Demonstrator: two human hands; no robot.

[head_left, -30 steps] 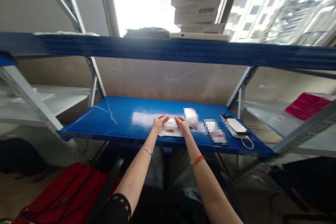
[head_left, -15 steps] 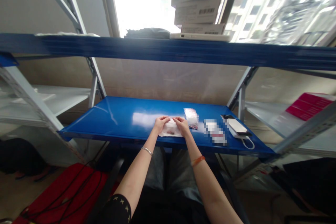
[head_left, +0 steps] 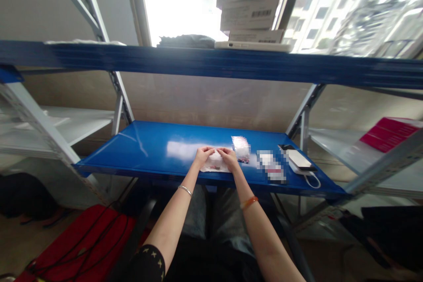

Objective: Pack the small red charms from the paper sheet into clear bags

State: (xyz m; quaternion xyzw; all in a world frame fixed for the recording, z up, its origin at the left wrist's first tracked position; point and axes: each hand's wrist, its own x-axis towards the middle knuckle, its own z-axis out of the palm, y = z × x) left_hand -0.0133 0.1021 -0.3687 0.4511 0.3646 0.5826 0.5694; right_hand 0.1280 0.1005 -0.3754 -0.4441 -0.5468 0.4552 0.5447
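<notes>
A small white plastic bag (head_left: pixel 216 164) with a little red mark lies at the front edge of the blue shelf top (head_left: pixel 158 141). From its left side my left hand (head_left: pixel 204 156) pinches the bag's upper edge, fingers bent. My right hand (head_left: pixel 228 157) grips the same edge from the right, and the fingertips of both hands nearly meet. What the bag contains cannot be made out. Just beyond my right hand lies a stack of clear packets (head_left: pixel 241 147) with reddish print.
Right of the packets lie a blurred-out item (head_left: pixel 271 166) and a phone (head_left: pixel 300 158) on a white block with a cable (head_left: pixel 312 180). An upper blue beam (head_left: pixel 185 60) crosses above, carrying stacked boxes (head_left: pixel 249 13). Pink boxes (head_left: pixel 390 133) sit on the right-hand shelf.
Both hands stay at the bag with almost no movement. The bag's lower front has shifted slightly, and its red mark shows a little differently.
</notes>
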